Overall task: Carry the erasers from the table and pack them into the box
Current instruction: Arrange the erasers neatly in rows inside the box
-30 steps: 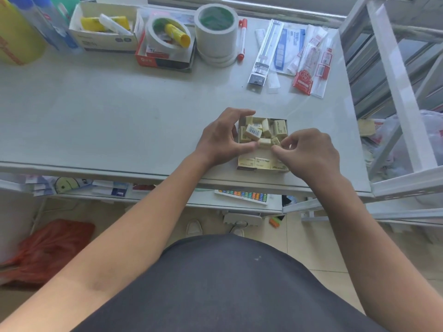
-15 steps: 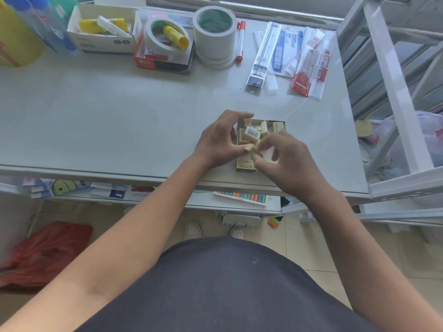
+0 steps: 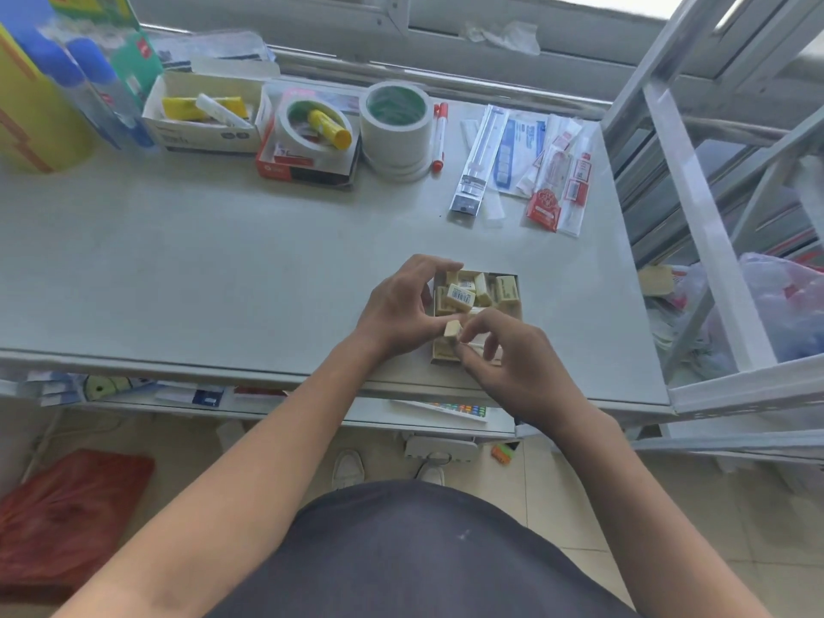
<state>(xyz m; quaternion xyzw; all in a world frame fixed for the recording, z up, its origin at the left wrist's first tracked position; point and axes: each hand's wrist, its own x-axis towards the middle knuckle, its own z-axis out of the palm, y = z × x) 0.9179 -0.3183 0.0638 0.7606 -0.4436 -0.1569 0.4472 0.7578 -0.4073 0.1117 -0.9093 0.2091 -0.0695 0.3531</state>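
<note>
No wording or number is legible anywhere: the barcode label on one eraser (image 3: 461, 297) in the box (image 3: 517, 301), the print on the red-and-black carton (image 3: 303, 171) and the sleeves of the packets (image 3: 557, 180) on the worktop (image 3: 178, 260) are all too small or blurred.

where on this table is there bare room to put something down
The widest bare patch is the grey tabletop left of the small cardboard box of cream erasers, running from the front edge up to the white open carton and red-edged tray. A narrower strip lies between the box and the plastic-wrapped stationery packets. The back row is crowded.
</note>
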